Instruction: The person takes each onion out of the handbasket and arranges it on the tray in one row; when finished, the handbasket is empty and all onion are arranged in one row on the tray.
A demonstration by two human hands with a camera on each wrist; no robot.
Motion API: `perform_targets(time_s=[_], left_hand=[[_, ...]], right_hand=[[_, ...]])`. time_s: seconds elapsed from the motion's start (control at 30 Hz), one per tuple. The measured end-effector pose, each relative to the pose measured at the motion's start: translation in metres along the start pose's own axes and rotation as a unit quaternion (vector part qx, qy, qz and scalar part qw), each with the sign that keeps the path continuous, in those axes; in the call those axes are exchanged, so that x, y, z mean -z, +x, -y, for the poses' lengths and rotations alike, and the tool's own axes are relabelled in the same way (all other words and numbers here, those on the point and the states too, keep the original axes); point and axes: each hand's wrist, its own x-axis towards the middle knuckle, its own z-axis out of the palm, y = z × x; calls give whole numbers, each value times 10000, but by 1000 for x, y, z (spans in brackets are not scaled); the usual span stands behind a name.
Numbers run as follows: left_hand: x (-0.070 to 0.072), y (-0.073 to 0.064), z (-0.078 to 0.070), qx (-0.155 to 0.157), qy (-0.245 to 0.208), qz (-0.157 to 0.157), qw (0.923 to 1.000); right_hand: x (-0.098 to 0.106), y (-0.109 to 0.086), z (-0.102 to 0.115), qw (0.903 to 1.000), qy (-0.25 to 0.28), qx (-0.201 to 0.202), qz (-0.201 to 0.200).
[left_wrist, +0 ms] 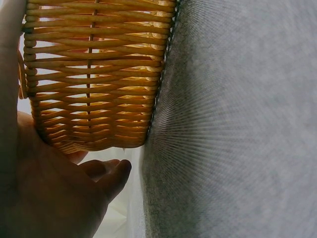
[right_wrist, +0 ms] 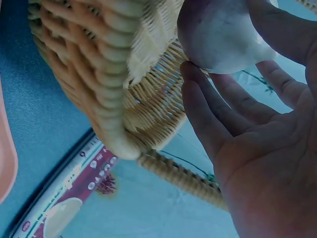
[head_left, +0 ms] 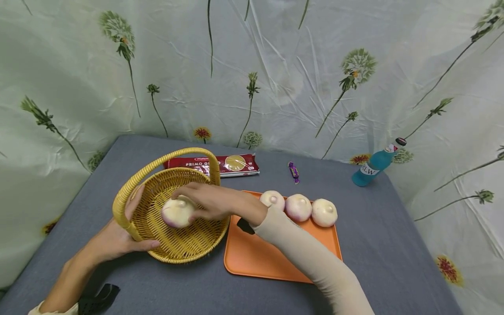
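Observation:
A yellow wicker basket [head_left: 181, 258] with a tall arched handle stands on the left of the table. My left hand [head_left: 114, 238] grips its left side near the foot of the handle, with the thumb along the front rim. In the left wrist view this hand [left_wrist: 59, 193] lies against the woven wall. My right hand [head_left: 208, 201] holds a white and purple turnip [head_left: 176, 214] over the basket's opening. Thumb and fingers of the right hand [right_wrist: 267, 129] pinch the turnip [right_wrist: 223, 39] from its sides in the right wrist view.
Right of the basket lies an orange tray [head_left: 256, 262], with three more turnips [head_left: 298, 208] in a row at its back edge. Behind are a red pasta packet [head_left: 240, 165] and a purple-wrapped candy [head_left: 293, 173]. A blue bottle [head_left: 372, 168] stands at the back right.

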Motion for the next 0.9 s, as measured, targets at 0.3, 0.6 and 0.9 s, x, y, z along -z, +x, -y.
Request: perform_targets(time_s=[0.3,0.6,0.9], left_hand=[[1,-1,-2,128,-49,43,9999],[0,-2,0,178,59,31,9998],[1,-1,-2,222,122,7,9997]], right_hand=[[4,-18,6,9996,53,81,-277],[4,-35,1,9984,148,256,-487],[7,-65,-5,9965,274,249,-752]])
